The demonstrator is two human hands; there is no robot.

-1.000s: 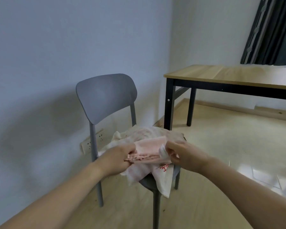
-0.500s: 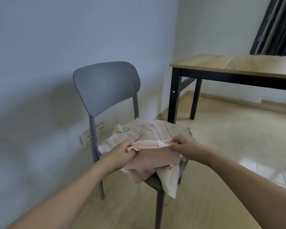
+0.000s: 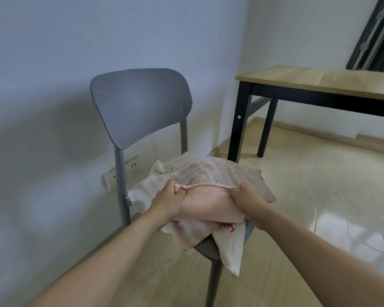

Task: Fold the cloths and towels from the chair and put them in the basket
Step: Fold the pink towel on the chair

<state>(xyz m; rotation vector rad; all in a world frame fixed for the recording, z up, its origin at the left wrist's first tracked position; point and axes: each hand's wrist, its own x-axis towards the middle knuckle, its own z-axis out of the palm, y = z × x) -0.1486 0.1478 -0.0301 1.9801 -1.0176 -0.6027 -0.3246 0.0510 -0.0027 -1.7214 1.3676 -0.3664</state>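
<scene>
A wall socket (image 3: 122, 172) sits low on the wall, behind the gray chair (image 3: 140, 103). The chair seat is piled with cloths. A big striped towel (image 3: 208, 171) lies under everything. A white cloth (image 3: 231, 251) with red marks hangs off the front edge.

The left hand (image 3: 167, 200) has its fingers curled round the left corner of a pink cloth (image 3: 208, 203). The pink cloth lies on top of the pile. The right hand (image 3: 245, 199) pinches the right corner of the same top edge. Both hands hold tight, and the edge runs between them.

What could go wrong? The white cloth hangs far over the seat. If the pink cloth is pulled up fast, I think it could drag the white one off onto the floor. The striped towel could slide too, since it also hangs over the seat's edge. If one hand lets its corner slip, the fold would come out crooked.

To the right stands a wooden table (image 3: 315, 78) and a dark curtain (image 3: 375, 34).

No basket shows here, so I cannot tell what is in it. The only thing holding cloths is the chair.
</scene>
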